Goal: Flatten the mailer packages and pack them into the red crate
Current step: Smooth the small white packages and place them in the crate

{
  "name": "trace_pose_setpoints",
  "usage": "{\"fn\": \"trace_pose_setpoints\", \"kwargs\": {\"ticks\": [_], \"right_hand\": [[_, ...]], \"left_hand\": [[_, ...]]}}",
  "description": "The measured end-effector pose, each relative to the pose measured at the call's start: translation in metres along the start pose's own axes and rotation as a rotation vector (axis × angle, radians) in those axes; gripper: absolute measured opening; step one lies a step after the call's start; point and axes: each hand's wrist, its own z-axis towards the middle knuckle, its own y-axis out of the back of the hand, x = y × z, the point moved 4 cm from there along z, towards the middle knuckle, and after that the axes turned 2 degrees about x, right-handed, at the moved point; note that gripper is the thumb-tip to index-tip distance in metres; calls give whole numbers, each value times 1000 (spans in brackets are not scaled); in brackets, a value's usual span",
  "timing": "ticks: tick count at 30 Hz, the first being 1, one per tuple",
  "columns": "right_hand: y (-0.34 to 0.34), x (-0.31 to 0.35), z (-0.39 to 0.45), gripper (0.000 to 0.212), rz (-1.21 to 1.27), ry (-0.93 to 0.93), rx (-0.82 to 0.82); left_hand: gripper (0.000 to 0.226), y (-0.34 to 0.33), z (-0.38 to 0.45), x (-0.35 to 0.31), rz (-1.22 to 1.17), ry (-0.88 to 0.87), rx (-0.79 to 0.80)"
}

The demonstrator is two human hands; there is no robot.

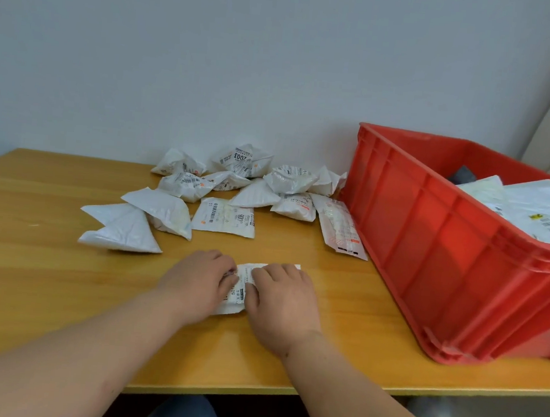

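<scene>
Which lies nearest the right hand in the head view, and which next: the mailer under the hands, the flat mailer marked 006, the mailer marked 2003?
1. Mailer under the hands, touching the right hand.
2. 006 mailer, mid-table.
3. 2003 mailer, by the wall.

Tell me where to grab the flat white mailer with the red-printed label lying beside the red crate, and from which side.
Judging by its pose, pinch the flat white mailer with the red-printed label at its near end with the black marks, coming from the front. It lies flat, pointing toward the person, with bare wooden table around that end. Its far end meets other packages, and the red plastic crate blocks the right side.
</scene>
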Motion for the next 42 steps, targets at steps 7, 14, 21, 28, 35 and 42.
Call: {"fn": "trace_pose_setpoints", "kwargs": {"ticks": [7, 14, 21, 28, 35, 42], "right_hand": [[-19, -1, -15, 46, -21, -61, 224], [-18, -1, -12, 47, 7, -60, 274], [-8, 1, 4, 40, 8, -16, 477], [-23, -5, -12, 82, 42, 14, 549], [-10, -1, -3, 42, 52, -27, 635], [-10, -9, 3, 34, 227, -109, 618]], "left_hand": [[48, -18, -11, -7, 84, 43, 140], [49, -24, -9, -8, 142, 62, 189], [35, -19, 4, -10, 226, 47, 228], [49, -28, -5, -12, 197, 65, 223], [47, -26, -9, -15, 214, 79, 227], [46, -19, -2, -12, 125, 74, 219]]}}
